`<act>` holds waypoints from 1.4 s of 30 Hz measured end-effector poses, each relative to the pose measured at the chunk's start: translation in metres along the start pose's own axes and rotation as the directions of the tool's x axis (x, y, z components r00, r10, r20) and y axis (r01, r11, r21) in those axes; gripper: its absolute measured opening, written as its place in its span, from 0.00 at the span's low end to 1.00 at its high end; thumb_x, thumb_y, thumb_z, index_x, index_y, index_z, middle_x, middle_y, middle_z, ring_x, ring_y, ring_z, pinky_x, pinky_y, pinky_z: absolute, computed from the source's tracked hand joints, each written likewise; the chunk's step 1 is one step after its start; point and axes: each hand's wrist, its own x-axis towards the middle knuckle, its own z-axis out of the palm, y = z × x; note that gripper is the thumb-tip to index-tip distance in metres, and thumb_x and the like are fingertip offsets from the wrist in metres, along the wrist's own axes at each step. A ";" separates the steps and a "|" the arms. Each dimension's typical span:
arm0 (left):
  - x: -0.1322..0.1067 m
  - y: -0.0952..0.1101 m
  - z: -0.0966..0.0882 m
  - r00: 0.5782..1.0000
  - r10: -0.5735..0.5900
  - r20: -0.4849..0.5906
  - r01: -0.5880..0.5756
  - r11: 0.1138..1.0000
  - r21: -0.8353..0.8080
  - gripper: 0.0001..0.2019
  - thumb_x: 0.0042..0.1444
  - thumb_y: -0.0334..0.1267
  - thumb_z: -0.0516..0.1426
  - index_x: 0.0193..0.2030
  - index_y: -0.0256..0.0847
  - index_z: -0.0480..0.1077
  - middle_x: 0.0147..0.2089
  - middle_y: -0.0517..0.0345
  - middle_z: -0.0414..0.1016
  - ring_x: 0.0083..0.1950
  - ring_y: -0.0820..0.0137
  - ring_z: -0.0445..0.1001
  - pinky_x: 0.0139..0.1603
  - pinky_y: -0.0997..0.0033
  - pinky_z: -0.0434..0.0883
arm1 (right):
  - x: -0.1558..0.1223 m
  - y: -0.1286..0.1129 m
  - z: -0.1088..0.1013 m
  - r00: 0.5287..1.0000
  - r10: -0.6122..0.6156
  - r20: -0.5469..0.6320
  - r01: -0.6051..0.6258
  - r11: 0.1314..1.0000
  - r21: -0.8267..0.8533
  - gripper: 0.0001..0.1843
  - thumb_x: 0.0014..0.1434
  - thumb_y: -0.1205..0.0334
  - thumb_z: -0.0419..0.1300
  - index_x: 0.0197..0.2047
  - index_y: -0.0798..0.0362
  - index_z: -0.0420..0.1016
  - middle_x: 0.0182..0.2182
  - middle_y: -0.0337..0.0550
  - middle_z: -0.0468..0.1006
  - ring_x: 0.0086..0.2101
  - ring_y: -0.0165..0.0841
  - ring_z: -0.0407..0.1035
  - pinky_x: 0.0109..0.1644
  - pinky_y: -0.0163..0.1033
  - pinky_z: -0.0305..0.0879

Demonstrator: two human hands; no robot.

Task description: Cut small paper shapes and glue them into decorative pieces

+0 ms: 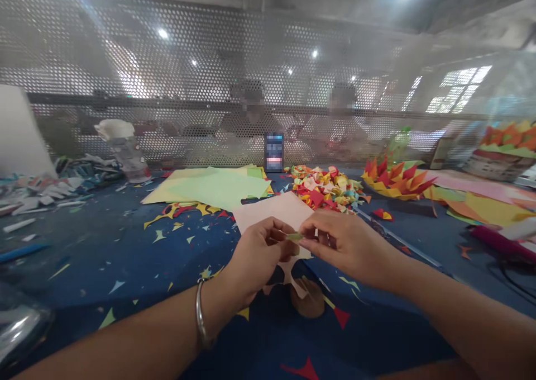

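Both of my hands meet over the middle of the blue table. My left hand (263, 251) is closed, its fingertips pinching one side of a small yellow-green paper piece (295, 237). From the other side, my right hand (339, 243) pinches the same piece between thumb and fingers. Beneath and beyond them lies a pale pink paper sheet (274, 205) with curved cut-outs along its near edge. Close below my hands rests a round brown disc (309, 302), partly under the cut edge of the sheet.
Green and yellow sheets (213, 185) lie back left, beside a heap of colourful folded paper pieces (329, 187). A red-orange paper ring (396, 179) stands to the right. A phone (274, 152) leans against the perforated screen (167, 78). A magenta tool (498, 243) lies far right.
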 end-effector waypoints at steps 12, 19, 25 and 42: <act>0.001 0.002 0.003 0.999 -0.042 0.022 0.045 0.990 -0.132 0.07 0.45 0.30 0.63 0.33 0.35 0.71 0.32 0.56 0.76 0.33 0.73 0.74 0.38 0.73 0.69 | -0.012 0.009 0.014 0.981 -0.174 -0.084 0.168 0.983 -0.072 0.07 0.63 0.62 0.59 0.42 0.56 0.74 0.36 0.44 0.76 0.30 0.30 0.67 0.34 0.35 0.60; 0.001 0.005 0.003 0.999 -0.045 0.022 0.048 0.978 -0.202 0.05 0.47 0.33 0.63 0.31 0.35 0.72 0.32 0.57 0.77 0.33 0.74 0.76 0.43 0.73 0.71 | -0.013 0.011 0.015 0.963 -0.222 -0.154 0.214 0.975 -0.065 0.09 0.66 0.62 0.55 0.42 0.56 0.75 0.35 0.44 0.77 0.33 0.32 0.70 0.37 0.36 0.62; -0.004 0.010 -0.003 0.995 -0.044 0.085 0.052 0.994 -0.099 0.04 0.49 0.33 0.62 0.32 0.36 0.73 0.31 0.58 0.76 0.35 0.72 0.75 0.42 0.73 0.70 | -0.011 0.011 0.012 0.977 -0.085 -0.196 0.102 0.992 0.080 0.08 0.65 0.63 0.56 0.37 0.54 0.76 0.29 0.39 0.75 0.29 0.29 0.66 0.33 0.34 0.60; -0.003 0.009 -0.007 0.968 0.224 0.110 -0.249 0.828 0.503 0.07 0.56 0.40 0.58 0.33 0.40 0.74 0.30 0.57 0.75 0.32 0.68 0.71 0.33 0.71 0.66 | -0.010 0.011 0.012 0.994 0.068 -0.088 -0.039 0.954 0.297 0.10 0.64 0.58 0.57 0.36 0.55 0.77 0.26 0.38 0.74 0.25 0.26 0.62 0.26 0.30 0.57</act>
